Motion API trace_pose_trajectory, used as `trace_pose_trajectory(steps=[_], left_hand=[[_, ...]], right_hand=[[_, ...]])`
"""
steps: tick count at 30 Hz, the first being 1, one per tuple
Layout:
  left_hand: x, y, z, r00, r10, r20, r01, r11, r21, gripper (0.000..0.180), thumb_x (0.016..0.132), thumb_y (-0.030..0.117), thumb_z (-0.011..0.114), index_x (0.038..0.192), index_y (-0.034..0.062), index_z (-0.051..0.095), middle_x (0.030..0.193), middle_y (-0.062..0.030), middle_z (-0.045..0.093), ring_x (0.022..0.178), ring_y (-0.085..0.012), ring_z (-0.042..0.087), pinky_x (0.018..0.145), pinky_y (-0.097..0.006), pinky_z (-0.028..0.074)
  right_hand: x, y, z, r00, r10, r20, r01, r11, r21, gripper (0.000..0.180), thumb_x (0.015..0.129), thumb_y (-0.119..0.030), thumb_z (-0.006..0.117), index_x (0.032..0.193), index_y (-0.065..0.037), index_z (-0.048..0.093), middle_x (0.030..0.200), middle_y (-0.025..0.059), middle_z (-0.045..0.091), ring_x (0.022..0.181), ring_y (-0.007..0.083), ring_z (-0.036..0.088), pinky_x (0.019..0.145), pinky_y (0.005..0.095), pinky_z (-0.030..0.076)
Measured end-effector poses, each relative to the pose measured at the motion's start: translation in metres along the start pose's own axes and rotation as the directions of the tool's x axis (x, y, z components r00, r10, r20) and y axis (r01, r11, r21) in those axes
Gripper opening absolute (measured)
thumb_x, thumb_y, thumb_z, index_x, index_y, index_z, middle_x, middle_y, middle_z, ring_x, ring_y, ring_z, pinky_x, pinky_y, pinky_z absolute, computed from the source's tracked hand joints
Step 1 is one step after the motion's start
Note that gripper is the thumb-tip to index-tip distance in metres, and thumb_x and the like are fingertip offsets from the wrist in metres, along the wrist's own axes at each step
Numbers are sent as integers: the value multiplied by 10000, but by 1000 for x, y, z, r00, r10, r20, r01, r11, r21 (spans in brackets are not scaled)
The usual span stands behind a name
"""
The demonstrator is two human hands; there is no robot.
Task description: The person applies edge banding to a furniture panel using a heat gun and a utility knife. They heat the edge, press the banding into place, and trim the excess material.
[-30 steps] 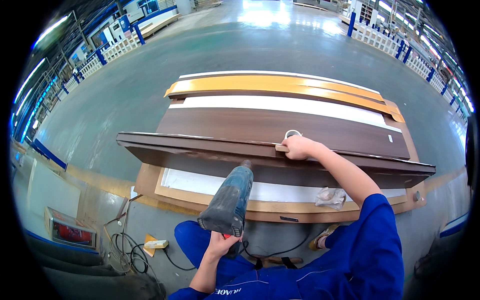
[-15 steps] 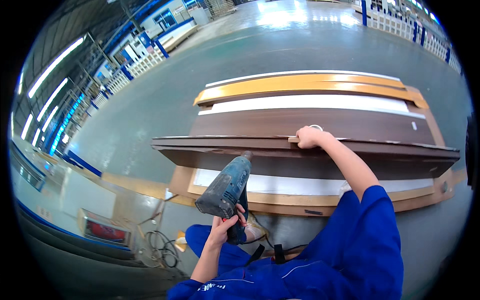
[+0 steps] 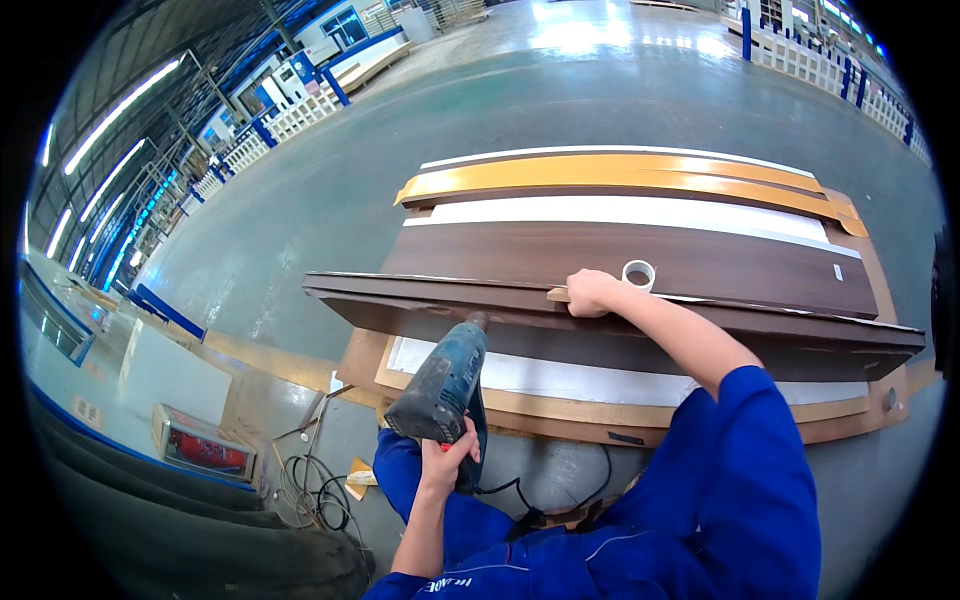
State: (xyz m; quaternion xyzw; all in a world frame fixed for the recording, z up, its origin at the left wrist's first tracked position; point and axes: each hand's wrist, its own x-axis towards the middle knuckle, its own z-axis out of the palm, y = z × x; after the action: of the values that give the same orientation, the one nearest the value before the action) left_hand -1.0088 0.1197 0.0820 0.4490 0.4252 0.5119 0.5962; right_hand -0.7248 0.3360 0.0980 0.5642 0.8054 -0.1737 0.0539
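My left hand (image 3: 447, 462) is closed round the handle of a blue and dark heat gun (image 3: 440, 380). Its metal nozzle points up and away, close to the near face of a long dark brown board (image 3: 400, 312). My right hand (image 3: 594, 293) pinches a small light wooden block (image 3: 557, 295) against the board's upper edge, right of the nozzle; its fingertips are partly hidden. Film or edging along that edge looks wrinkled. Just behind my right hand, a white roll of tape (image 3: 650, 275) rests on a flat brown panel (image 3: 740, 265).
White strips and a yellow-orange strip (image 3: 620, 172) lie across the far side of the stack. Brown and white sheets (image 3: 540, 372) lie beneath the board. Coiled cables (image 3: 310, 490) lie on the floor at left, near a box with a red front (image 3: 207, 452). White fencing (image 3: 800, 65) stands far off.
My right hand and the wooden block have slid left along the board's edge, uncovering more of the tape roll. The heat gun has shifted slightly left and lower.
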Motion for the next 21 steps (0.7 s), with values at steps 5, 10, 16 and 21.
trace_pose_trajectory(steps=[5, 10, 16, 21], left_hand=[[20, -11, -33, 997, -17, 77, 13, 999, 51, 330, 808, -13, 565, 1104, -14, 417, 767, -69, 507, 566, -143, 505, 515, -289, 453], [43, -1, -62, 986, -48, 158, 54, 998, -37, 256, 815, -34, 554, 1045, -14, 441, 762, -69, 503, 578, -136, 511, 535, -277, 452], [57, 28, -103, 974, -118, 193, 139, 985, -102, 160, 817, -56, 555, 952, -24, 474, 742, -69, 506, 589, -138, 513, 542, -286, 456], [68, 39, -156, 968, -78, 240, 88, 996, -30, 181, 819, -53, 560, 973, -23, 471, 756, -72, 511, 602, -142, 523, 544, -288, 456]], right_hand=[[4, 9, 4, 999, -15, 39, 16, 1000, -13, 321, 671, -124, 525, 915, 62, 615, 859, 260, 623, 844, 394, 604, 776, 426, 491], [-6, 10, -4, 999, -43, 5, 43, 999, 8, 338, 688, -161, 544, 935, 60, 611, 887, 253, 627, 870, 379, 602, 811, 419, 476], [27, -18, -14, 998, -16, 58, 11, 996, 88, 367, 681, -166, 545, 993, 12, 622, 889, 222, 635, 882, 366, 599, 824, 418, 471], [81, -73, -4, 1000, -11, 16, 10, 997, 82, 312, 674, -155, 534, 910, 25, 632, 886, 240, 633, 868, 368, 604, 809, 414, 475]])
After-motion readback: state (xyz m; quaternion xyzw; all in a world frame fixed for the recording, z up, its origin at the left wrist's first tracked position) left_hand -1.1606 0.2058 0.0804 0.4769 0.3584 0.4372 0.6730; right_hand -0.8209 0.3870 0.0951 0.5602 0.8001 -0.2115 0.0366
